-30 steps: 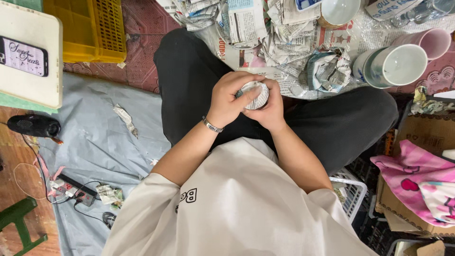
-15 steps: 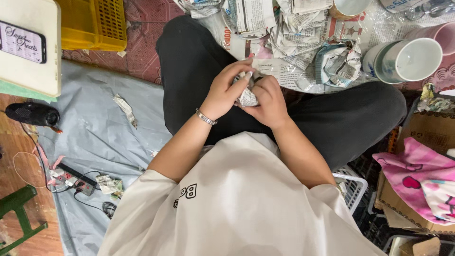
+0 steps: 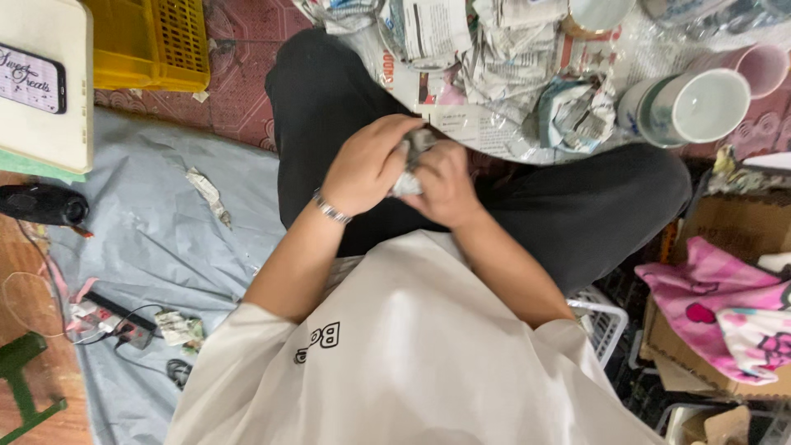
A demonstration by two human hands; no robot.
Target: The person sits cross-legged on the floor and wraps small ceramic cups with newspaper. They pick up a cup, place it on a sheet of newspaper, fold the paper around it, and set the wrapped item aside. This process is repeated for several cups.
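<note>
Both hands are pressed together over the person's lap, clamped on a small newspaper-wrapped bundle [image 3: 409, 165] that sits between them. The left hand [image 3: 369, 167] curls over the bundle from the left and covers most of it; a metal bracelet [image 3: 331, 209] circles that wrist. The right hand [image 3: 445, 183] grips it from the right, its fingers folded against the paper. Only a sliver of crumpled newsprint shows between the two hands, so what is wrapped inside cannot be told. Just beyond the hands, crumpled newspaper sheets [image 3: 486, 58] cover the floor, with a white mug [image 3: 688, 107] and a pink mug [image 3: 754, 67] lying near them to the right.
</note>
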